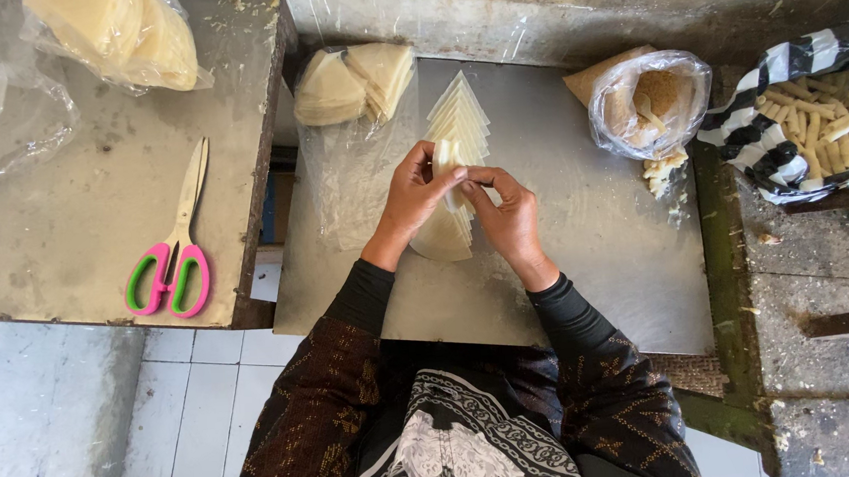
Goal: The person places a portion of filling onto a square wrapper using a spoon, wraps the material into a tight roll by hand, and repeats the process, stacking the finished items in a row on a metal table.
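views: one, head-worn | facing: we look almost straight down over our own lap and forearms | range: near, at arm's reach above the metal worktop (585, 257) | frame: second table (75, 223) at left, tiled floor (197, 404) below | overlap: none, single view
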